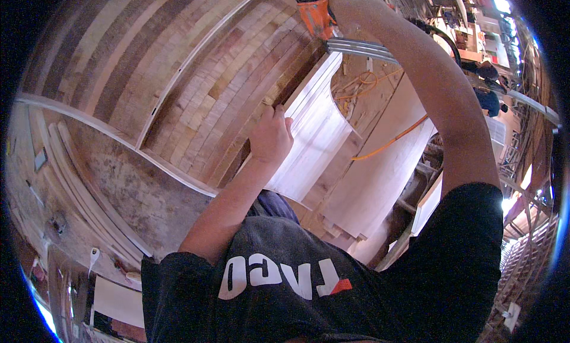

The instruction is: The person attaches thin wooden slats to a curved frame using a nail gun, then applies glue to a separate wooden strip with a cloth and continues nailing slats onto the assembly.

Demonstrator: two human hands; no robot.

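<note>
My right hand is raised at the far top, wrapped around an orange nail gun with a silver magazine. The gun's nose is close to the far end of a pale wooden strip along the edge of a large panel; whether it touches is unclear. My left hand grips that edge nearer to me, its fingers over the wood and its thumb on the right side. Left of it spreads the panel, made of many narrow wood pieces inside a frame.
A white-edged frame bar divides the panel. Wide pale boards lie to the right, with an orange hose across them. Long curved strips rest at the left. Another person is far off at the right.
</note>
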